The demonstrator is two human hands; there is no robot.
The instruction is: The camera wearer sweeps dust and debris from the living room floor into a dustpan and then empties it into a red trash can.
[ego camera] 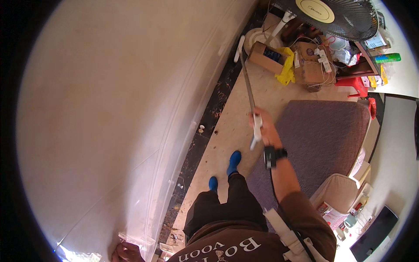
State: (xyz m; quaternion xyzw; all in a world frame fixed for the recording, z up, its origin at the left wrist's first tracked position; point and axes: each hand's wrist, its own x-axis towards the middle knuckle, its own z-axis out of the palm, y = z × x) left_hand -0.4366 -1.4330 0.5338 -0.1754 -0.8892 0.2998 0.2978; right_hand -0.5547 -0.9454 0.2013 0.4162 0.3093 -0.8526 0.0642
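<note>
My right hand (265, 126) is closed around the white handle of a long, thin rod tool (247, 82). The rod runs up and away to a narrow white head (240, 49) by the wall's foot, beside the fan base. At the lower left, my left hand (126, 252) is at the pale wall (98, 98), its fingers bent near a thin translucent strip (136, 238); whether it grips the strip is unclear. A dark wrist device sits on my right wrist.
A standing fan (322, 14), an open cardboard box (266, 59), a yellow plastic bag (287, 67) and a box with a power strip (324, 61) stand ahead. A large purple-grey mattress (324, 140) lies right. Small bits of debris lie along the dark floor border (209, 121).
</note>
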